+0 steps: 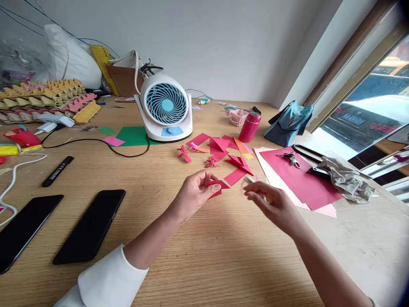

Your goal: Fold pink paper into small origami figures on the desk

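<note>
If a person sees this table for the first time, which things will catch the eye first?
Probably the white fan with blue blades, standing at the back of the table, left of centre. Next, the small red folded papers scattered in front of it and to its right, near the left hand, which holds another red piece. The shiny pink bottle also stands out behind them.

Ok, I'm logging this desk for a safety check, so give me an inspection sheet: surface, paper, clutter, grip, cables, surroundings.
Surface: wood-grain table; spills, nothing seen.
Paper: red piece in the left hand; folded red shapes beyond.
Clutter: two phones and marker at left, fan behind, flask, bag and keys toward the right.
Grip: left pinches paper; right hand by a small clear item, hold unclear.
Cables: black one loops to the fan's base; white one at far left.
Surroundings: wall, window with vehicles outside.
</note>
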The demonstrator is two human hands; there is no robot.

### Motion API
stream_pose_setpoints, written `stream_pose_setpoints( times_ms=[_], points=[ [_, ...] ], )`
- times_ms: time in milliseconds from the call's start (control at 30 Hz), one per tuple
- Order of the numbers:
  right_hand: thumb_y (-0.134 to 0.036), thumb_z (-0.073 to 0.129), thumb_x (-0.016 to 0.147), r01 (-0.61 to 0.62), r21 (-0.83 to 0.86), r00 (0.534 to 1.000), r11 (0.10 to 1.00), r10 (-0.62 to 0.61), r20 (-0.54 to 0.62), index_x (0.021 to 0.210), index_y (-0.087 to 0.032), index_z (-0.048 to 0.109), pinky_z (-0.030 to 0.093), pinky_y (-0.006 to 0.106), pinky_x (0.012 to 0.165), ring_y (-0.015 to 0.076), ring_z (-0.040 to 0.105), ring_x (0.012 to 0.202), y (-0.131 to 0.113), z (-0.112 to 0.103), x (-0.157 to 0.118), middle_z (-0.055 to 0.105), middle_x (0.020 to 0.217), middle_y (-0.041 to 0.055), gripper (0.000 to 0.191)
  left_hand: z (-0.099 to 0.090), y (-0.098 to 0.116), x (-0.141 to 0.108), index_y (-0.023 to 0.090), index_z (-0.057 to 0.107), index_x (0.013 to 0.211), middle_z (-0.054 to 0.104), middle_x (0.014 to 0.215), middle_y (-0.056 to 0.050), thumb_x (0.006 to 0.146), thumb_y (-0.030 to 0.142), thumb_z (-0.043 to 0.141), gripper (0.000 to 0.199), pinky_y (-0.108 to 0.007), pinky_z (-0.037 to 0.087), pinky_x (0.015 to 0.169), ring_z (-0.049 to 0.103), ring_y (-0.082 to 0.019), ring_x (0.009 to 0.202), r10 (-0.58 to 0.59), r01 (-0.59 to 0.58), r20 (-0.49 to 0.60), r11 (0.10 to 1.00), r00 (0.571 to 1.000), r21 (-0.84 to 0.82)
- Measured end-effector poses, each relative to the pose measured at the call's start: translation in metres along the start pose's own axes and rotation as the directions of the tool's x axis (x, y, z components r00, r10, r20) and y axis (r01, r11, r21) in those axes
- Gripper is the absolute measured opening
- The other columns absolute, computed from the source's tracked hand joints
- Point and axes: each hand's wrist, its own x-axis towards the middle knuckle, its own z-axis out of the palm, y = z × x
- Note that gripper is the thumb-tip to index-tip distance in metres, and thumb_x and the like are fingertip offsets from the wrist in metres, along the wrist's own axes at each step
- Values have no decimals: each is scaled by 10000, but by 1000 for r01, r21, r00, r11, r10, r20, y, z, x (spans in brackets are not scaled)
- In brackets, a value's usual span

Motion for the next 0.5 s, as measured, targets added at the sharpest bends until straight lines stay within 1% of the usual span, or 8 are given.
stream_pose_setpoints(
  times_ms=[33,67,100,167,233,300,400,500],
  points=[
    [-512,580,932,23,153,998,988,-30,47,1013,-208,669,522,323,757,201,677,856,-12,7,4,714,951,67,327,3,-1,-2,148,629,863,690,812,4,720,317,825,295,-243,540,749,638,-100,723,29,-29,-2,999,1000,15],
    [-528,600,919,19,265,995,964,-46,94,1018,-203,658,526,316,750,191,668,841,-21,14,8,711,932,62,345,5,-2,-3,148,628,862,687,813,3,732,315,817,283,-244,546,750,642,-104,732,51,-51,-1,998,999,34],
    [-547,618,901,13,345,993,938,-51,102,963,-192,652,522,306,719,183,653,805,-27,20,12,702,871,56,361,7,-3,-5,148,630,860,687,815,-1,741,313,810,272,-248,552,751,648,-111,744,64,-64,-1,997,998,52],
    [-580,669,851,-9,438,996,899,-29,81,839,-185,632,499,288,659,164,612,726,-29,30,17,662,764,38,396,9,-6,-7,146,634,850,691,813,-10,751,309,801,254,-255,562,747,662,-125,760,68,-68,2,995,998,79],
    [-586,704,819,-34,493,997,869,-1,71,791,-184,626,480,283,642,152,581,692,-24,37,19,635,719,26,411,10,-9,-8,144,636,826,697,794,-15,752,308,800,244,-260,568,739,672,-133,754,57,-59,15,994,998,88],
    [-581,716,810,-52,524,997,850,10,82,788,-185,632,471,285,643,148,566,688,-18,42,19,626,714,22,406,11,-13,-7,143,640,810,709,787,-20,751,312,801,240,-264,571,738,685,-141,753,46,-49,33,995,998,88],
    [-588,712,809,-62,530,996,846,21,82,772,-189,622,455,277,608,139,535,662,-9,47,17,605,699,14,412,10,-18,-4,142,658,819,733,806,-36,758,308,787,220,-272,573,754,703,-156,771,10,-16,56,994,998,108],
    [-575,703,823,-70,531,997,844,37,73,783,-189,615,456,269,592,131,529,646,-3,52,15,595,699,8,398,9,-23,-2,143,674,848,748,824,-47,778,283,749,173,-267,572,754,715,-166,782,-27,17,49,983,998,184]
  ],
)
